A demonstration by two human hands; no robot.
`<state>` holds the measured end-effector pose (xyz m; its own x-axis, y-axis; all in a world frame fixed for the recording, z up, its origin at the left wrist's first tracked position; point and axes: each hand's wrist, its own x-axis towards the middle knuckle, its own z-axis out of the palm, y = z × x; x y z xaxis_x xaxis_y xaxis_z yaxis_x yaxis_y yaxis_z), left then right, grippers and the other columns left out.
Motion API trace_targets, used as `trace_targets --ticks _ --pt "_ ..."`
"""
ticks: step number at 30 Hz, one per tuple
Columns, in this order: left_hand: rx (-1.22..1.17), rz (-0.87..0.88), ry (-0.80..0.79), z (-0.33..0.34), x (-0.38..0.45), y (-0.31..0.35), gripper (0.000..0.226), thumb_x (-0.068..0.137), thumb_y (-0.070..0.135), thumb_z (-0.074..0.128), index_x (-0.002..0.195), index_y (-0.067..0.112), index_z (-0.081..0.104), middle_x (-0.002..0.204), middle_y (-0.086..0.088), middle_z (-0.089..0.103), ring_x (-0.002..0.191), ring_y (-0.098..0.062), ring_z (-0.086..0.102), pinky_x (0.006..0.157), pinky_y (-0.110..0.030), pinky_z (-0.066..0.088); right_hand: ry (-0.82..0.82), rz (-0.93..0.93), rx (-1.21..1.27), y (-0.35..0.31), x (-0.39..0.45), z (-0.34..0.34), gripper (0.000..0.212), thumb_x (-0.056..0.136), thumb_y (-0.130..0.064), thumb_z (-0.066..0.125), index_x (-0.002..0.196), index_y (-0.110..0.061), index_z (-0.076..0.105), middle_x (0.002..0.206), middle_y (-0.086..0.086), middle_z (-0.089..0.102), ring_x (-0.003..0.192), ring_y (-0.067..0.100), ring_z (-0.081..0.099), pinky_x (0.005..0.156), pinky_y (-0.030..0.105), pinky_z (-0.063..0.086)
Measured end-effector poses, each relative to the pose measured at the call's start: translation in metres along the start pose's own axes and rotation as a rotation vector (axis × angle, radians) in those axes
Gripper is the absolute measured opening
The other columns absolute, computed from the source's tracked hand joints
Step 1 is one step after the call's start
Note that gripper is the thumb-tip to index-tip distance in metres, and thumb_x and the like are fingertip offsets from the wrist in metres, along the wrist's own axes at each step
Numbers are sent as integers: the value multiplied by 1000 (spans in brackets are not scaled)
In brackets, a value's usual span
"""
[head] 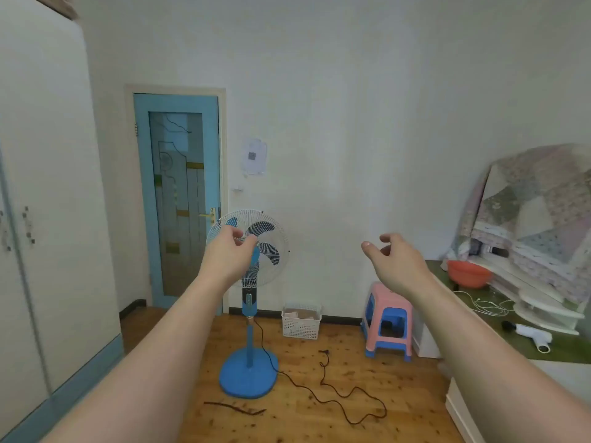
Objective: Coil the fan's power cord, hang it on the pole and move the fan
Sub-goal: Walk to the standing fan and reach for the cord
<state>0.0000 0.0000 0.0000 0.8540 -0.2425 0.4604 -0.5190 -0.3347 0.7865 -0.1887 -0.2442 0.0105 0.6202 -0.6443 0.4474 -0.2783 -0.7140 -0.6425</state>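
A blue pedestal fan (265, 247) with a white grille stands on the wooden floor near the blue door. Its blue pole (249, 346) rises from a round blue base (248, 375). The dark power cord (332, 394) runs from the pole down past the base and lies loosely snaked over the floor, its plug (324, 352) lying free. Both my arms are stretched forward in the air. My left hand (228, 254) hangs in front of the fan head, fingers loosely curled, holding nothing. My right hand (391, 263) hovers to the right, fingers relaxed, empty.
A white basket (301, 321) stands by the wall. Pink and blue stacked stools (388, 318) stand at right. A desk (550, 350) holds a red bowl (468, 273), a white cable and a hair dryer (527, 334). A wardrobe (48, 219) lines the left. A dark strap (236, 408) lies on the floor.
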Motion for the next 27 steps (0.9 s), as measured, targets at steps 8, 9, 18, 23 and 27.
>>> trace_targets --ticks 8,9,18,23,27 --pt "8 -76 -45 71 26 -6 32 98 41 55 122 21 50 99 4 60 83 -9 60 61 -26 47 -70 48 -24 62 53 40 68 94 -63 49 145 -17 43 130 7 63 116 24 59 86 34 43" --pt "4 -83 -51 78 28 -7 30 98 41 55 121 22 50 104 2 61 84 -10 60 62 -27 48 -72 48 -31 69 59 44 69 94 -63 49 145 -18 43 130 6 63 116 23 60 87 34 45" --pt "23 -85 -77 167 59 -2 46 98 42 54 136 17 46 107 0 63 91 -18 64 77 -37 55 -132 94 -21 149 131 59 68 95 -61 49 145 -15 44 129 8 63 118 25 59 87 33 43" --pt "25 -98 -68 201 71 -2 40 98 42 55 129 17 50 101 5 62 92 -19 64 83 -42 57 -160 97 -14 177 160 68 67 96 -61 48 145 -15 43 128 7 62 117 25 59 88 34 44" --pt "28 -102 -61 218 77 -7 40 99 42 55 129 16 51 110 0 63 97 -19 63 85 -39 54 -172 99 -51 188 173 78 65 97 -61 46 146 -18 43 129 5 63 117 24 59 83 30 38"
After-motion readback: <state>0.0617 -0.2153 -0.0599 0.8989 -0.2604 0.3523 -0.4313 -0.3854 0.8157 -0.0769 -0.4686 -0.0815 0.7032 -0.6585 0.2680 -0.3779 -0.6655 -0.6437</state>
